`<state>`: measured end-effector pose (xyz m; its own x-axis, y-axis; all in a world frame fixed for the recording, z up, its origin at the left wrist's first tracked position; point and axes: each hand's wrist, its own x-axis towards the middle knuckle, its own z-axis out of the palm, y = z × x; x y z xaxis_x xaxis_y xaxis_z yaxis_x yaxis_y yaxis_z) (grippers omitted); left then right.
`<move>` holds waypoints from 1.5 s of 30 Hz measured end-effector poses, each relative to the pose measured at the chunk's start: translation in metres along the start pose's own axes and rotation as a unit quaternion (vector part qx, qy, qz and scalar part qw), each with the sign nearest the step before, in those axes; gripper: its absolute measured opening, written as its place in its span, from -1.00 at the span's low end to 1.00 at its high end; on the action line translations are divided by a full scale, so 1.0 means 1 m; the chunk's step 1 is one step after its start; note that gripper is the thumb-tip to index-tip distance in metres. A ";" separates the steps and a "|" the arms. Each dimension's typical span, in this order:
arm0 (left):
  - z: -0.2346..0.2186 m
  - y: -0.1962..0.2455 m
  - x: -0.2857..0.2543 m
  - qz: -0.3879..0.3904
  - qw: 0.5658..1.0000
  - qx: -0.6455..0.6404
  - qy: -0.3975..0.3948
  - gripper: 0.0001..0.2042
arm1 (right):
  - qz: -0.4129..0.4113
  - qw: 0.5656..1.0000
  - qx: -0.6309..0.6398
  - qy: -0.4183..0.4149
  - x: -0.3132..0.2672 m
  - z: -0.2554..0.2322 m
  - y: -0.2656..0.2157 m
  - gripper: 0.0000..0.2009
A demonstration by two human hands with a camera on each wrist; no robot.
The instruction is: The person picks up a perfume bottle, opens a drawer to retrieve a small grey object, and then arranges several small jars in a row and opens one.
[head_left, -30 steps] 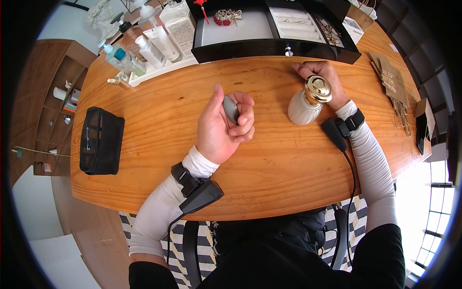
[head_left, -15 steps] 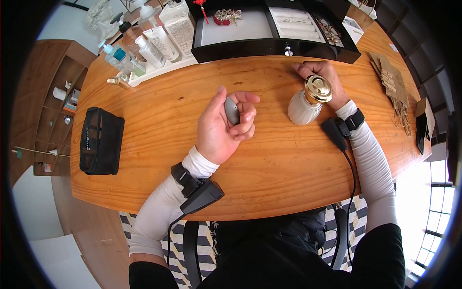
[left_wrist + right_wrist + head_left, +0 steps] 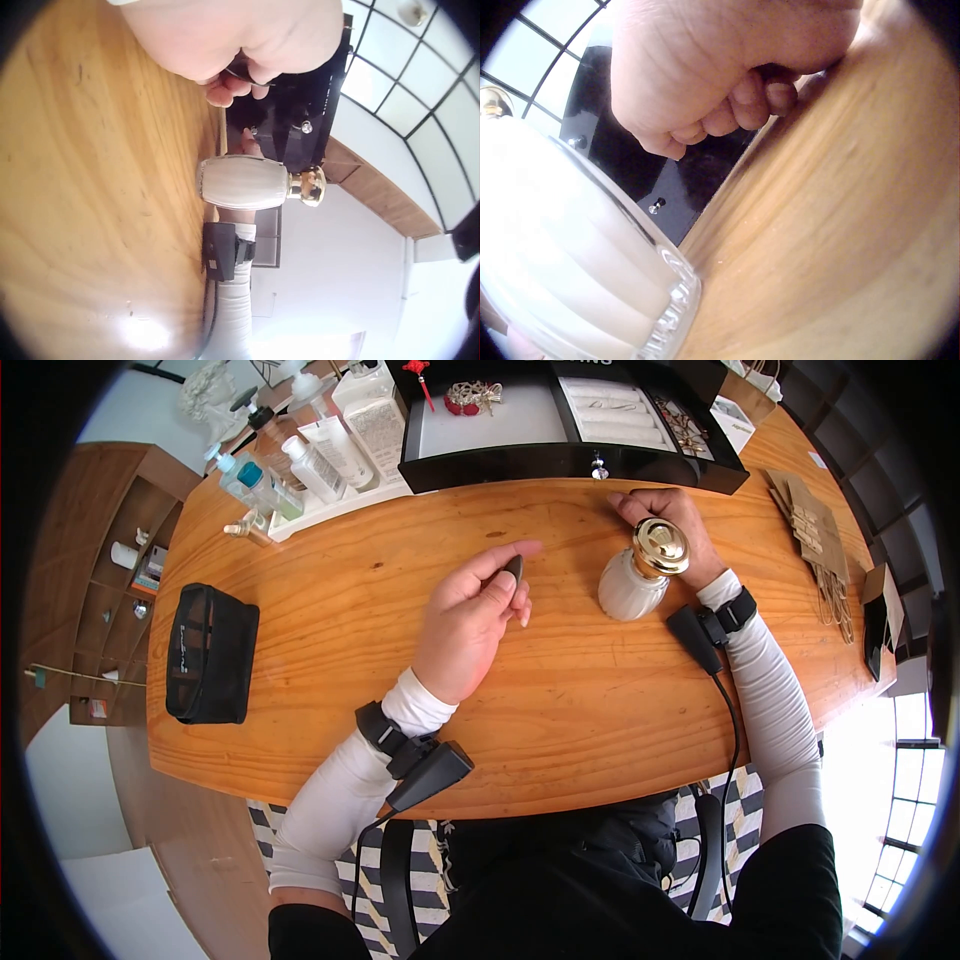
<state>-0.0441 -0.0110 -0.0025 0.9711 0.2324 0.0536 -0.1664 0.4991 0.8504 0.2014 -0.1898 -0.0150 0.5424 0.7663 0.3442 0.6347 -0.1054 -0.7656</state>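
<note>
Left grip [image 3: 465,625] pinching, thumb laid over a small dark object [image 3: 515,567], index finger stretched out to the right, other fingers curled below! Just a slim edge of that object shows; what's visible of its long axis runs forward with a lean to the right, the exposed end pointing away from the person, towards the open drawer [image 3: 500,470]. It's up above the counter [image 3: 560,730], left of the ribbed bottle [image 3: 632,592]. The bottle stands upright, long axis vertical, gold cap [image 3: 660,543] at the top. And right beside it, the right grip [image 3: 680,525] is clenched into a fist, resting on the counter! Further out, a black pouch [image 3: 212,653] sits on the left, flat paper bags [image 3: 812,535] lie on the right.
</note>
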 end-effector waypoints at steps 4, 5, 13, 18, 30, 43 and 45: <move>-0.003 -0.006 -0.001 0.041 0.985 0.157 0.050 -0.73 | 0.046 0.999 0.007 -0.001 -0.001 -0.001 -0.013 -0.70; -0.002 -0.005 -0.001 0.052 0.978 0.184 0.078 -0.75 | 0.045 0.999 0.006 0.000 -0.001 -0.002 -0.016 -0.70; 0.006 0.001 -0.002 0.100 0.952 0.264 0.119 -0.83 | 0.059 0.998 0.016 -0.004 -0.001 -0.002 -0.016 -0.68; 0.009 0.003 -0.002 0.102 0.953 0.259 0.122 -0.85 | 0.067 0.998 0.007 -0.002 -0.001 -0.002 -0.016 -0.68; 0.008 0.003 -0.001 0.102 0.954 0.248 0.136 -0.84 | 0.068 0.997 -0.030 0.013 -0.001 -0.001 -0.023 -0.65; 0.004 0.000 0.000 0.096 0.954 0.246 0.143 -0.82 | 0.059 0.998 -0.024 0.018 0.000 0.000 -0.019 -0.64; 0.003 -0.001 0.000 0.095 0.954 0.250 0.134 -0.81 | 0.044 0.998 -0.017 0.033 0.000 0.002 -0.018 -0.64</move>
<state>-0.0432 -0.0137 -0.0015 0.8418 0.5180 0.1517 -0.1668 -0.0176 0.9858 0.1888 -0.1871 -0.0019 0.6315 0.7094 0.3131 0.6009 -0.1925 -0.7758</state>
